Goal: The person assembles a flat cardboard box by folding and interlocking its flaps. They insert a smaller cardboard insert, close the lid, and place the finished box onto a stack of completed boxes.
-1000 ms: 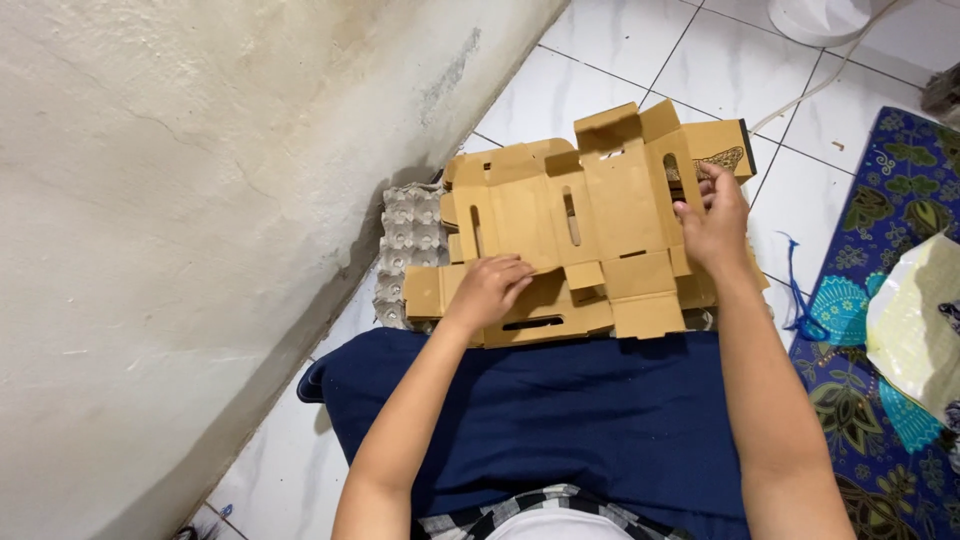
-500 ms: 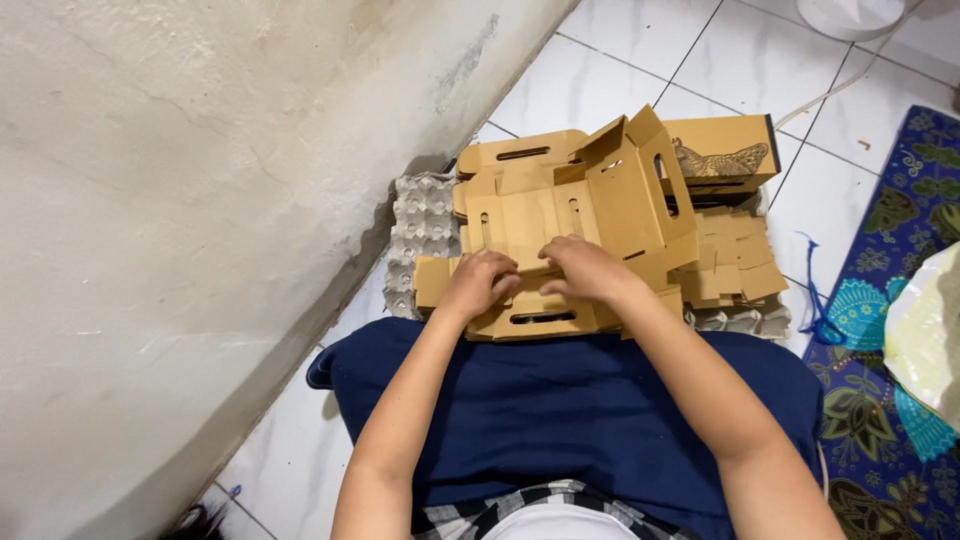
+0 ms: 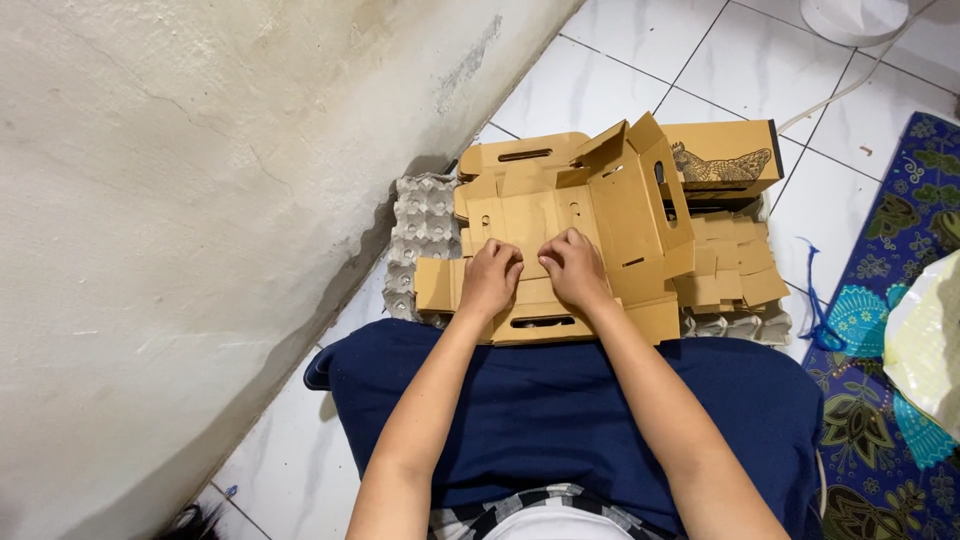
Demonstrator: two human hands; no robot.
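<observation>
Hands [image 3: 490,282] [image 3: 575,272] pressing flat brown corrugated carton blank [image 3: 560,225].

White tiled floor [image 3: 640,60] — egg trays [image 3: 425,225], patterned mat [image 3: 890,340].

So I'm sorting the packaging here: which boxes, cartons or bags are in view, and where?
Flat brown box: under both hands, partly folded.
Assembled brown box: behind it, black bird drawing.
Grey egg trays: beneath, by the wall.
Pale bag: right edge.

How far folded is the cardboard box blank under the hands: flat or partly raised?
Partly raised: the cardboard box blank lies mostly flat, but its right panel stands up; both hands press the flat middle.
</observation>
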